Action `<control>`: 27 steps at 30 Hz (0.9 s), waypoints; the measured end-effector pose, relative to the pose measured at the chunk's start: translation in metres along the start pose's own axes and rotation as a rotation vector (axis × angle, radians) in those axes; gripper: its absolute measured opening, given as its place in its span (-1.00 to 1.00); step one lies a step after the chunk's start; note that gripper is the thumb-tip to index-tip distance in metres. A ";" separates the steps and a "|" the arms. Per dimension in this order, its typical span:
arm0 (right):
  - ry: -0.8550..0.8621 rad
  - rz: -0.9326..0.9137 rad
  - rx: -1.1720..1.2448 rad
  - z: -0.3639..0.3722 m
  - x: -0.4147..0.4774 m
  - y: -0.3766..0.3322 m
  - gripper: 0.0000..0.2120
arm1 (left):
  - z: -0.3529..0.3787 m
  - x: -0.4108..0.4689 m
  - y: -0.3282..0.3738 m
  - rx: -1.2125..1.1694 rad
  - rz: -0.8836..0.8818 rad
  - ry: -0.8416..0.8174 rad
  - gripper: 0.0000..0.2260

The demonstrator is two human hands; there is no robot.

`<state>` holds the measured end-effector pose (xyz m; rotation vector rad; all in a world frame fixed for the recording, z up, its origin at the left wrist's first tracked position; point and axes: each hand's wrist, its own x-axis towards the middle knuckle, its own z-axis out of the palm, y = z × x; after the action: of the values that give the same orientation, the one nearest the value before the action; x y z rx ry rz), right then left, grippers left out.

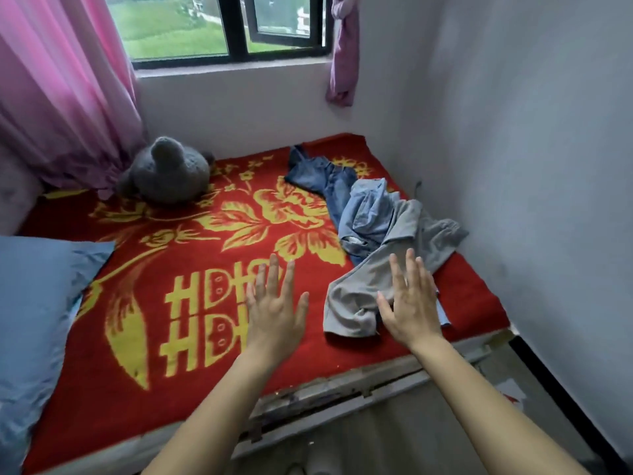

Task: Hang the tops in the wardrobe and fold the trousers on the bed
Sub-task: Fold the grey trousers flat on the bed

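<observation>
A crumpled grey garment (380,269) lies on the right side of the bed (191,382), which has a red blanket with yellow flowers. A light blue garment (370,214) lies partly under it, and darker blue jeans (322,176) stretch toward the far corner. My left hand (274,310) hovers over the red blanket with its fingers spread, holding nothing. My right hand (411,303) is held flat with fingers spread over the near end of the grey garment; whether it touches it I cannot tell. No wardrobe is in view.
A grey plush toy (168,173) sits at the far left of the bed by a pink curtain (65,90). A blue pillow (37,303) lies at the left edge. White walls close in at the right and behind, below a window (219,29).
</observation>
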<state>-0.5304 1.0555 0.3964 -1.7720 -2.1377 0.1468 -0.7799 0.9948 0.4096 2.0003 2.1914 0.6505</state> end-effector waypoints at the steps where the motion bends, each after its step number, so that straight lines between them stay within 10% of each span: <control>1: -0.011 0.036 -0.008 0.002 0.015 0.008 -0.21 | 0.007 0.021 0.002 0.015 0.028 -0.027 -0.43; 27: -0.271 0.771 0.425 0.243 0.372 0.436 -0.27 | 0.469 0.436 0.220 0.122 0.153 -0.514 -0.41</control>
<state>-0.2625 1.5422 0.1146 -2.2699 -1.2975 0.9952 -0.4659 1.5393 0.1588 2.1083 1.8210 -0.0018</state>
